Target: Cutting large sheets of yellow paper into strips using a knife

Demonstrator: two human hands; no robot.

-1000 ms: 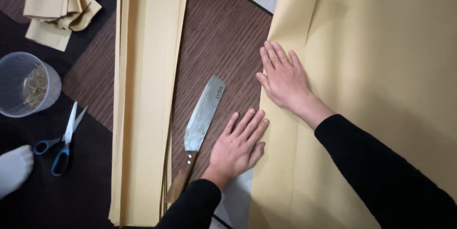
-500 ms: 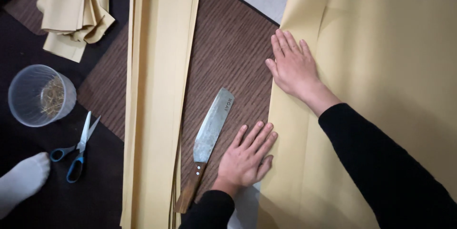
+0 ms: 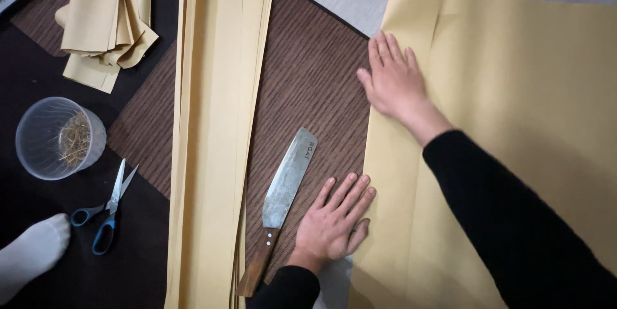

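Left hand (image 3: 334,222) lies flat, fingers spread, gripping nothing; its fingertips touch the folded edge of the paper (image 3: 514,123). A knife (image 3: 283,200) lies just beside its thumb. Farther off, right hand (image 3: 393,81) presses flat (also empty) on the fold.

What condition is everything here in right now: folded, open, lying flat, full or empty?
Large tan paper sheet: left edge folded over.
Left hand: flat at the fold.
Right hand: flat on the fold.
Wooden-handled cleaver: lying untouched.
Blue-handled scissors: open.
Clear plastic cup: nearly empty.
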